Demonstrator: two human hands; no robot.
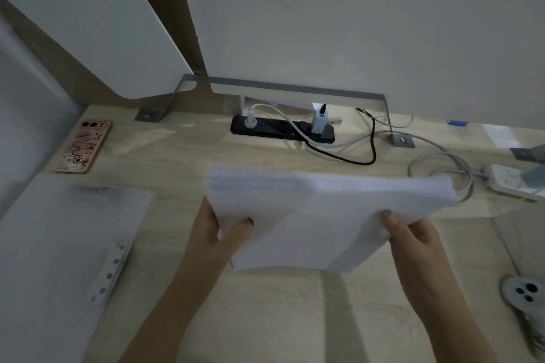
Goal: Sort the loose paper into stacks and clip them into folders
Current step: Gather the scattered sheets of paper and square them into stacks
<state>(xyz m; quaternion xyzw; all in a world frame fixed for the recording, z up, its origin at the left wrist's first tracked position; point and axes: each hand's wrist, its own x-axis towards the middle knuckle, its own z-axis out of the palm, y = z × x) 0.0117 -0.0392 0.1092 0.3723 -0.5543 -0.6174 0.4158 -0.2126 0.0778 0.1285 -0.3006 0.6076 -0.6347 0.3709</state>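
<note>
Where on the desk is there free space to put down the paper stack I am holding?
Bare wood lies between the phone, the black power strip and the open folder. More lies near you, under the paper stack, between both forearms. The right side is crowded: grey cables, a white power strip, a plug.

This looks like an office workstation. A pale wood-grain desk (pixel 182 150) is closed in by white divider panels (pixel 324 23) on metal brackets (pixel 402 140). A black power strip (pixel 283 128) with plugged-in chargers and loose cables (pixel 354 153) lies along the back, and a phone (pixel 84 146) lies at the left.
</note>
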